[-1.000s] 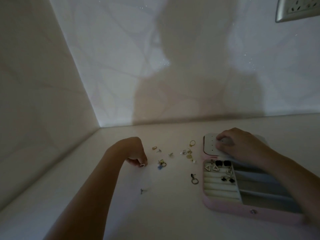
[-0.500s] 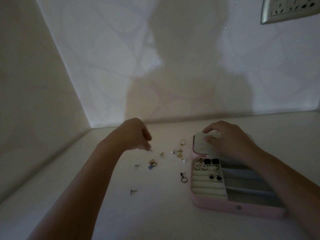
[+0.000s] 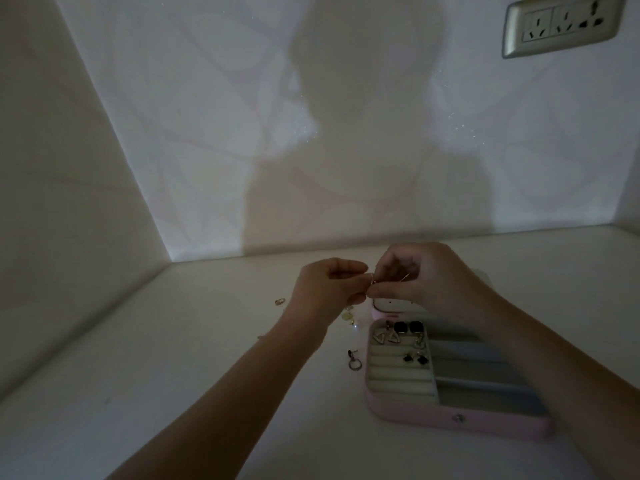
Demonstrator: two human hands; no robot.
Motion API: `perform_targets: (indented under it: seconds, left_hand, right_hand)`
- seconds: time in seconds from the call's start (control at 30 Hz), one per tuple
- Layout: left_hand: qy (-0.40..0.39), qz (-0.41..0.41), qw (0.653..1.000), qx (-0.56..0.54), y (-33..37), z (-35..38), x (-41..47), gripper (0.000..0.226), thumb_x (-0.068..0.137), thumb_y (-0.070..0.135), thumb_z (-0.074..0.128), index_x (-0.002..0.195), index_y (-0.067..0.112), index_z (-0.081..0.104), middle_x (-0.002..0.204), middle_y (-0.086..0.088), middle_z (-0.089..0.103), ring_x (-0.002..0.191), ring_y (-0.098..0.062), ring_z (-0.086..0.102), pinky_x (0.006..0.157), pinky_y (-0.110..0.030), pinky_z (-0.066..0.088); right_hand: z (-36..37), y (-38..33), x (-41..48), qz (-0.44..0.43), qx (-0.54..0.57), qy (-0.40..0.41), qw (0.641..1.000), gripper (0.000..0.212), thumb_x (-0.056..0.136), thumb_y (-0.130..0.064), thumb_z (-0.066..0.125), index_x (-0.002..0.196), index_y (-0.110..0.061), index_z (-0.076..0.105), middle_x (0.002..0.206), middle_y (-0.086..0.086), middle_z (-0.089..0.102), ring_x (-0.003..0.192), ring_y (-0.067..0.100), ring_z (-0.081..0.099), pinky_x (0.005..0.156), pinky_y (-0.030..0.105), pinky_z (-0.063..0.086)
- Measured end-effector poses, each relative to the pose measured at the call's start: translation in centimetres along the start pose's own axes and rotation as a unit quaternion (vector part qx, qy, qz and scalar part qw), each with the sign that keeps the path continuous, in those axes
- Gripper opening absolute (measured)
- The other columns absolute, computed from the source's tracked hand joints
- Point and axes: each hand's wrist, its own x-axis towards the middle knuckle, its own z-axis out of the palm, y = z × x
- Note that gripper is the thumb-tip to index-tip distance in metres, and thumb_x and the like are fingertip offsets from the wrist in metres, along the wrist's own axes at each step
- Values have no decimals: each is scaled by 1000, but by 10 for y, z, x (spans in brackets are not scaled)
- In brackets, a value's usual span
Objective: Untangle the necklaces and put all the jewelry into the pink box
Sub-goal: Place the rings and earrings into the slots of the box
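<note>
Both hands meet in the air above the middle of the counter (image 3: 173, 358), toward its back edge. The left hand (image 3: 329, 289) and the right hand (image 3: 426, 282) have their fingers curled in, pinching one small metal piece (image 3: 372, 280) between the fingertips; what kind of piece it is cannot be told. The pink box (image 3: 450, 415) lies open on the counter's right side, with the black square earrings (image 3: 408, 328) and the triangle earrings (image 3: 384, 338) in its ridged left compartment. A hoop earring (image 3: 354, 361) lies just beside the box's left wall, and a ring (image 3: 280, 301) lies farther left.
</note>
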Motion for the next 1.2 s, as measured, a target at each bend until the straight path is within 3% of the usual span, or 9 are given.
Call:
perform_targets:
  seconds: [0.17,0.33,0.43,0.53,0.73,1.0,1.13,1.2]
  left_hand:
    - [-3,-2,998,-55,-4,1,1,9,85,1,64,92,7,65,90,-13,69,80,-19,68,74,-21,56]
    - [-83,-40,975,-201,0,1,1,28,90,-1,53,117,-7,60,112,-21,67,97,-22,68,82,-22,56]
    - [-135,-57,957,-251,6,-1,-2,29,92,-1,48,118,-8,59,103,-12,70,82,-10,69,70,-14,54]
    - [-146,-49,949,-277,6,-2,-3,30,82,2,56,111,-4,63,87,-6,71,69,-6,67,65,-13,54]
    - [-142,-23,970,-195,3,-6,-5,32,73,15,64,104,6,68,76,-3,70,69,-8,65,65,-17,54]
    - [-152,-17,986,-67,10,-14,-5,26,70,14,67,95,8,70,81,-6,72,70,-9,66,64,-17,54]
    - [-154,-44,986,-36,14,-22,-3,18,81,3,63,98,7,68,80,-6,72,73,-10,68,67,-17,55]
    - [-175,-57,982,47,18,-28,-4,18,83,3,64,98,10,69,84,-5,74,77,-10,70,68,-16,54]
  right_hand:
    - [2,1,0,-16,-12,9,1000,13,73,-18,80,76,-24,69,74,-6,71,68,7,67,69,18,54]
    - [-2,2,1,-18,16,23,999,10,73,-18,80,75,-20,70,73,-6,70,68,3,65,67,11,48]
    - [-6,1,4,-6,91,35,995,15,67,-21,81,75,-15,71,69,-5,68,66,6,60,66,12,47]
    - [-8,1,5,23,168,38,985,25,59,-32,78,76,-15,71,67,-7,66,62,8,55,61,16,48]
    - [-9,2,4,21,181,8,983,26,60,-32,78,77,-14,74,72,2,71,68,16,57,61,19,48]
    - [-12,7,4,27,143,-46,988,29,55,-34,80,74,-14,71,66,-5,66,62,7,58,58,18,47]
    - [-10,12,5,62,128,-34,989,45,66,-50,67,84,-9,70,73,-5,67,66,10,63,62,21,50]
    - [-10,19,6,84,51,5,995,52,69,-60,58,86,-13,69,79,-5,68,68,5,64,64,21,50]
